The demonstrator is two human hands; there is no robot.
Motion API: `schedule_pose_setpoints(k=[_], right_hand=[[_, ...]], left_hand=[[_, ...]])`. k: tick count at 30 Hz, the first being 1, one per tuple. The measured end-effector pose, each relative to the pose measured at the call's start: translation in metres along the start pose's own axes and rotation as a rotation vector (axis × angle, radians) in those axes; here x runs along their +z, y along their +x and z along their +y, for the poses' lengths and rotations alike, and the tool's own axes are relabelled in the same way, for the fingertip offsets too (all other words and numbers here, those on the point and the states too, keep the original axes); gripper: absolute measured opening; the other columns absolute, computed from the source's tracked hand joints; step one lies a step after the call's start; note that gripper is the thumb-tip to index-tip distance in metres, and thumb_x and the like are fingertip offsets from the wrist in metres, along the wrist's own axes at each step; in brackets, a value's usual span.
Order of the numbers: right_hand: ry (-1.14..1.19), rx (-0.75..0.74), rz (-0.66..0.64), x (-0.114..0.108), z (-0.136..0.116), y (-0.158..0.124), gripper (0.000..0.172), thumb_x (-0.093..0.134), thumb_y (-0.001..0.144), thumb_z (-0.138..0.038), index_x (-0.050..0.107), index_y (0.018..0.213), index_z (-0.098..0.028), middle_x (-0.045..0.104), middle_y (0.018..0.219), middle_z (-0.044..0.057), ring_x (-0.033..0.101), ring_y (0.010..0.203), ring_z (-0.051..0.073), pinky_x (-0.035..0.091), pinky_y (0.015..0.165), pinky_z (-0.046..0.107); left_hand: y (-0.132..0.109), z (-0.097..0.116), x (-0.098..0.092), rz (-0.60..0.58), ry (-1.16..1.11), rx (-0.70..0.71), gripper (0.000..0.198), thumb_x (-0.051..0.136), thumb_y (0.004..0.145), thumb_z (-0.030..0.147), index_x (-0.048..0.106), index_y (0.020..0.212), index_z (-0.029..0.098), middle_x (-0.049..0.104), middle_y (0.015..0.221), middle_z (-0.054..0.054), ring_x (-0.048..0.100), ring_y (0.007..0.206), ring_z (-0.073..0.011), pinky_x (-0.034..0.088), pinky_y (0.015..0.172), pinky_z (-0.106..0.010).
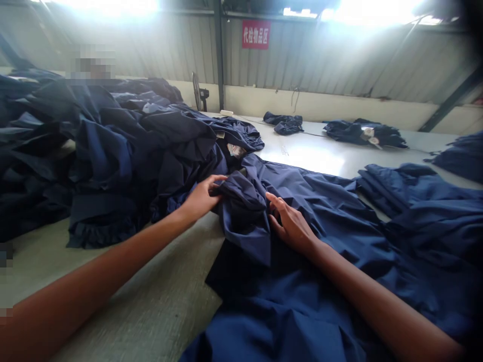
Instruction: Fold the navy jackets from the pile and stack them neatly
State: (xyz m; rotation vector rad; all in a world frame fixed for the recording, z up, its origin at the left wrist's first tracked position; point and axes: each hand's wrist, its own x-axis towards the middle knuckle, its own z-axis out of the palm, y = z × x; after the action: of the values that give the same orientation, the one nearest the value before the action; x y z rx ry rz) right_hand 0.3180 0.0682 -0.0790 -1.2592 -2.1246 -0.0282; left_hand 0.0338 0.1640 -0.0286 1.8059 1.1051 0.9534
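Observation:
A navy blue garment [302, 261] lies spread across the grey table [151, 306] in front of me. Its upper part is bunched into a fold [243, 201] between my hands. My left hand [202, 197] is closed on the left edge of that fold, thumb on top. My right hand [289, 221] rests on the cloth just right of the fold, fingers curled down into the fabric; whether they pinch it I cannot tell.
A large heap of navy garments [101, 151] fills the table's left side, with a person partly seen behind it. More navy pieces lie at the back [284, 122] [364, 132] and right [422, 201]. A fan [198, 92] and a red wall sign [255, 34] stand beyond.

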Motion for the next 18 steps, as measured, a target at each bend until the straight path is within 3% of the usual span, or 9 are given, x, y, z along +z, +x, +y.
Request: schedule_pose_setpoints(k=[5, 7, 9, 11, 14, 16, 18], right_hand=[[0.040, 0.040, -0.006, 0.003, 0.002, -0.001, 0.071, 0.052, 0.099, -0.020, 0.024, 0.164, -0.027, 0.068, 0.122, 0.010, 0.071, 0.100, 0.025, 0.059, 0.092, 0.042], [0.042, 0.041, -0.009, 0.003, 0.001, -0.001, 0.072, 0.052, 0.099, -0.020, 0.023, 0.165, -0.027, 0.068, 0.121, 0.009, 0.071, 0.099, 0.025, 0.059, 0.092, 0.042], [0.030, 0.049, -0.006, 0.004, 0.001, -0.001, 0.072, 0.052, 0.100, -0.021, 0.023, 0.165, -0.028, 0.068, 0.121, 0.009, 0.071, 0.099, 0.025, 0.058, 0.091, 0.042], [-0.003, 0.050, -0.013, 0.004, 0.001, -0.001, 0.069, 0.051, 0.101, -0.021, 0.026, 0.165, -0.028, 0.068, 0.123, 0.010, 0.071, 0.099, 0.026, 0.058, 0.090, 0.041], [-0.049, 0.001, -0.052, 0.002, 0.001, -0.001, 0.054, 0.047, 0.103, -0.019, 0.046, 0.156, -0.027, 0.068, 0.121, 0.011, 0.070, 0.094, 0.024, 0.056, 0.083, 0.036], [-0.051, -0.038, -0.071, 0.002, 0.002, -0.001, 0.044, 0.045, 0.103, -0.016, 0.061, 0.144, -0.023, 0.069, 0.109, 0.009, 0.068, 0.087, 0.022, 0.054, 0.077, 0.032], [-0.054, -0.071, -0.068, 0.001, 0.003, -0.001, 0.039, 0.045, 0.103, -0.014, 0.069, 0.133, -0.020, 0.068, 0.096, 0.008, 0.066, 0.080, 0.020, 0.052, 0.075, 0.030]], left_hand=[[0.016, 0.010, -0.044, 0.322, 0.149, 0.127, 0.054, 0.077, 0.074, 0.024, 0.068, 0.127, 0.022, 0.072, 0.108, -0.007, 0.070, 0.096, -0.0227, 0.059, 0.086, -0.037], [0.014, 0.018, -0.047, 0.339, 0.169, 0.200, 0.055, 0.078, 0.074, 0.024, 0.068, 0.127, 0.022, 0.073, 0.107, -0.006, 0.070, 0.098, -0.0232, 0.059, 0.090, -0.038], [0.005, 0.028, -0.037, 0.215, 0.194, 0.284, 0.056, 0.079, 0.076, 0.026, 0.066, 0.130, 0.022, 0.073, 0.114, -0.007, 0.070, 0.106, -0.0244, 0.056, 0.099, -0.041], [-0.008, 0.037, -0.018, -0.017, 0.219, 0.353, 0.060, 0.078, 0.081, 0.028, 0.062, 0.139, 0.024, 0.072, 0.128, -0.008, 0.068, 0.116, -0.0259, 0.053, 0.107, -0.043], [-0.026, 0.045, 0.011, -0.354, 0.202, 0.364, 0.066, 0.072, 0.091, 0.033, 0.049, 0.153, 0.028, 0.066, 0.142, -0.009, 0.065, 0.127, -0.0270, 0.050, 0.112, -0.044], [-0.033, 0.046, 0.021, -0.405, 0.157, 0.328, 0.060, 0.065, 0.096, 0.034, 0.048, 0.153, 0.028, 0.068, 0.137, -0.009, 0.067, 0.125, -0.0260, 0.051, 0.110, -0.044], [-0.032, 0.043, 0.023, -0.323, 0.118, 0.303, 0.054, 0.064, 0.097, 0.034, 0.052, 0.149, 0.026, 0.069, 0.133, -0.010, 0.069, 0.120, -0.0252, 0.055, 0.106, -0.043]])
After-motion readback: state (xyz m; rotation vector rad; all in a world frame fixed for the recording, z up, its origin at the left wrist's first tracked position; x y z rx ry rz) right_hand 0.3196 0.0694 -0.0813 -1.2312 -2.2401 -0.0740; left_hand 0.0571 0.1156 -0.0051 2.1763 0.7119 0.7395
